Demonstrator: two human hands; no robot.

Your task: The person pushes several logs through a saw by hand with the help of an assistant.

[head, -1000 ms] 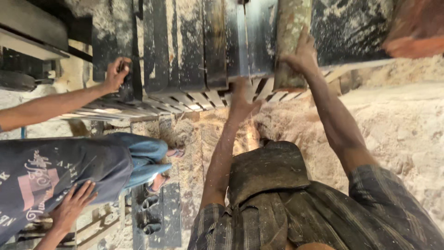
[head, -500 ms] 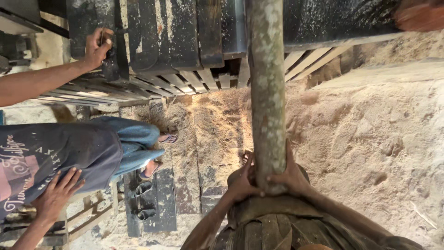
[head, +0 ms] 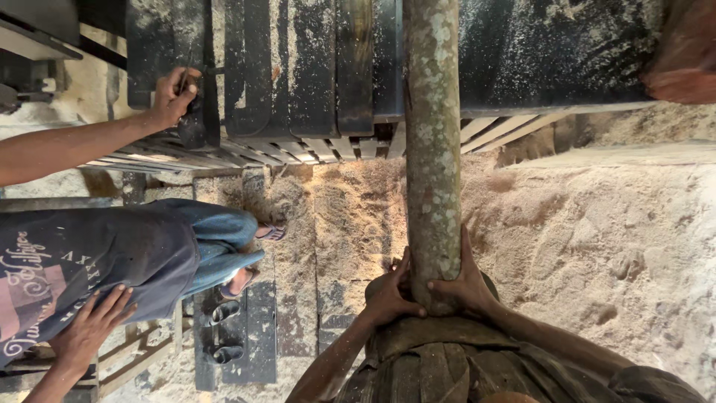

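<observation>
Log (head: 432, 142): long axis runs straight away from person, near end at belly, far end over front edge of dark saw bench (head: 313, 75), past slatted rollers. Left hand (head: 389, 292) clamped on log's left side at near end; right hand (head: 464, 283) clamped on right side, same spot. Both equally near, gripping butt end just above waist. Sawdust floor (head: 597, 239) beneath. Co-worker's hand (head: 173, 97) on lever at bench's left part, well apart from log; co-worker's other hand (head: 93, 328) at hip.
</observation>
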